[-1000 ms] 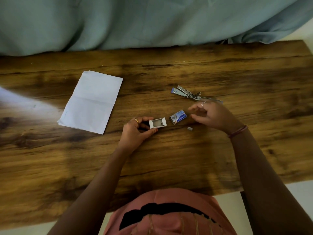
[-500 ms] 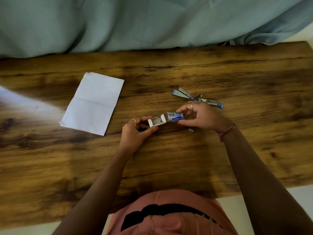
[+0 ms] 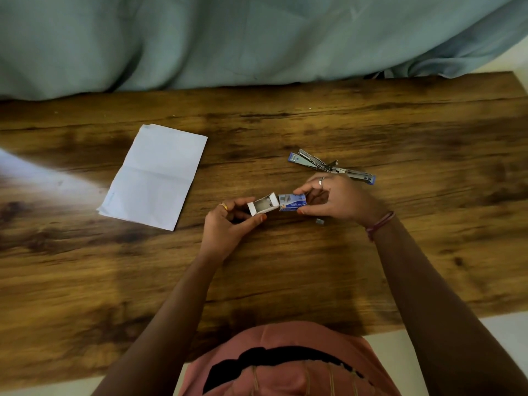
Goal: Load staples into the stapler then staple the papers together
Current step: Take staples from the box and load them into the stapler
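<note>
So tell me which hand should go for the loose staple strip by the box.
Right. The right hand lies just above the loose staple strip, near the opened stapler, though it now grips the box sleeve. The left hand holds the tray, farther off.

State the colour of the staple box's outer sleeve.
Blue with white print, the sleeve in the right hand; head view.

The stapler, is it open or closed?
Open. The stapler lies on the wooden table swung out nearly flat, its two blue-tipped arms pointing opposite ways from the hinge.
</note>
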`<state>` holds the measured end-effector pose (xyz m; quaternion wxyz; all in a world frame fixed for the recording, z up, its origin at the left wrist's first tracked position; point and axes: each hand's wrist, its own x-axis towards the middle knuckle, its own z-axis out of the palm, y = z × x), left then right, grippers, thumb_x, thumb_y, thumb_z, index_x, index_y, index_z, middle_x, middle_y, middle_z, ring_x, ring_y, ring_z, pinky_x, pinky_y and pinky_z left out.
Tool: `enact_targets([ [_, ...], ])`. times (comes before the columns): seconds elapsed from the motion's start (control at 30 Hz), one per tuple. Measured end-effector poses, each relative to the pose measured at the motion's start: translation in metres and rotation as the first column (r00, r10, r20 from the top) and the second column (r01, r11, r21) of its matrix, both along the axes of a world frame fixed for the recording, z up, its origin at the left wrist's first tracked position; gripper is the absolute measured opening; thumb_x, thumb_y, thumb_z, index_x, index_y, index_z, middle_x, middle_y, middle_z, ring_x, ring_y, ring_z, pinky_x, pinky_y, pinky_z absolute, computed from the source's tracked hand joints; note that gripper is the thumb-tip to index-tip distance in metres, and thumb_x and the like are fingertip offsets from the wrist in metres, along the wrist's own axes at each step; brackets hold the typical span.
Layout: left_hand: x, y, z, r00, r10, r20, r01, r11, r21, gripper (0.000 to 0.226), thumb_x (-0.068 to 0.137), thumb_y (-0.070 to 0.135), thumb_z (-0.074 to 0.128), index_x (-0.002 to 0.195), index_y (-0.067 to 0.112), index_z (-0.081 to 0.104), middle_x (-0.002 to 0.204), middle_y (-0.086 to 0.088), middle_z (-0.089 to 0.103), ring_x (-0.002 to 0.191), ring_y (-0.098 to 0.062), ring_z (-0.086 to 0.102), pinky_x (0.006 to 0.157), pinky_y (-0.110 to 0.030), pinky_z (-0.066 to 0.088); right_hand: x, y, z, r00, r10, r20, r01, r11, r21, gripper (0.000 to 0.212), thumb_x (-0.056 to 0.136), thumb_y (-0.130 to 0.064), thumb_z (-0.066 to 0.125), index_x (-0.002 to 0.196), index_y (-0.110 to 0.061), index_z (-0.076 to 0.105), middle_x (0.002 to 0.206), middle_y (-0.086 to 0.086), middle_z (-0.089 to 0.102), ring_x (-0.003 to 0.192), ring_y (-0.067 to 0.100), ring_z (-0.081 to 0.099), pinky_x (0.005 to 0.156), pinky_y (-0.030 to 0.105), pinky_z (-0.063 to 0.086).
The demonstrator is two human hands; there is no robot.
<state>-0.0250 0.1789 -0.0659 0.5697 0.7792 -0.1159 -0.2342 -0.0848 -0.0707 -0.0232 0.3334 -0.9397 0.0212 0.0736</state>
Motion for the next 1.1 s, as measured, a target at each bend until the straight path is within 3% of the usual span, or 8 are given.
enact_targets([
  [0.1,0.0,0.0,-0.001,1.0,-0.004,0.011,0.004,1.0,0.009,0.037,0.071,0.031,0.079,0.1,0.046,0.06,0.086,0.009,0.072,0.082,0.0,0.068,0.063,-0.013,0.053,0.0,0.002,-0.003,1.0,-0.021,0.004,0.021,1.0,0.017,0.04,0.069,-0.032,0.081,0.108,-0.028,0.07,0.099,-0.015,0.056,0.086,-0.012,0.052,0.077,-0.002,0.033],
  [0.23,-0.001,0.002,-0.004,0.999,-0.037,0.035,0.035,0.999,0.039,0.038,0.072,0.029,0.08,0.102,0.043,0.061,0.087,0.008,0.073,0.083,-0.001,0.069,0.065,-0.016,0.055,0.0,0.002,-0.001,1.0,-0.019,-0.001,0.019,1.0,0.009,0.041,0.071,-0.036,0.079,0.11,-0.028,0.069,0.103,-0.012,0.058,0.092,0.004,0.056,0.082,0.018,0.042],
  [0.37,0.003,0.005,-0.001,0.994,-0.104,0.044,0.1,0.992,0.073,0.037,0.069,0.032,0.08,0.098,0.045,0.061,0.09,0.01,0.071,0.084,0.003,0.067,0.065,-0.014,0.054,0.0,0.003,0.001,1.0,0.012,-0.016,-0.012,1.0,0.007,0.04,0.074,-0.031,0.078,0.112,-0.028,0.068,0.105,-0.011,0.058,0.093,0.002,0.054,0.079,0.007,0.036],
  [0.6,0.012,0.002,0.014,0.972,-0.228,0.056,0.223,0.97,0.096,0.037,0.07,0.03,0.079,0.096,0.049,0.061,0.093,0.017,0.068,0.086,0.005,0.066,0.067,-0.012,0.054,0.001,0.014,0.003,0.996,0.064,-0.058,-0.065,0.998,-0.002,0.039,0.076,-0.038,0.074,0.113,-0.034,0.066,0.106,-0.017,0.053,0.102,0.011,0.053,0.089,0.034,0.044],
  [0.77,0.011,-0.004,0.017,0.974,-0.224,0.032,0.22,0.971,0.091,0.041,0.071,0.03,0.079,0.102,0.049,0.059,0.097,0.02,0.065,0.091,0.007,0.065,0.069,-0.012,0.054,-0.002,0.017,-0.002,1.0,0.024,-0.001,-0.024,0.998,0.065,0.041,0.072,-0.041,0.075,0.111,-0.034,0.067,0.106,-0.013,0.057,0.098,0.01,0.056,0.089,0.041,0.049],
  [0.9,0.01,-0.002,0.018,0.966,-0.198,-0.168,0.185,0.979,-0.091,0.042,0.065,0.042,0.077,0.105,0.042,0.068,0.109,0.007,0.069,0.101,-0.005,0.067,0.075,-0.022,0.057,-0.005,0.017,-0.007,0.999,-0.028,0.033,0.023,0.992,0.125,0.041,0.071,-0.036,0.078,0.11,-0.032,0.067,0.106,-0.011,0.058,0.098,0.01,0.058,0.089,0.04,0.05],
  [1.0,0.009,-0.003,0.019,0.874,-0.145,-0.464,-0.006,0.952,-0.307,0.028,0.075,0.027,0.07,0.103,0.027,0.075,0.118,-0.006,0.065,0.108,-0.016,0.066,0.077,-0.023,0.057,-0.005,0.018,-0.01,0.997,-0.042,0.059,0.034,0.991,0.127,0.041,0.07,-0.033,0.08,0.109,-0.028,0.069,0.105,-0.01,0.059,0.097,0.011,0.059,0.089,0.038,0.05],
  [1.1,0.009,-0.007,0.018,0.858,-0.035,-0.512,-0.116,0.958,-0.261,0.026,0.075,0.02,0.072,0.101,0.021,0.076,0.116,-0.01,0.066,0.105,-0.018,0.068,0.074,-0.024,0.057,-0.004,0.019,-0.01,0.997,-0.03,0.07,0.024,0.997,0.077,0.04,0.072,-0.038,0.078,0.11,-0.03,0.068,0.103,-0.016,0.056,0.094,0.004,0.056,0.083,0.023,0.045],
])
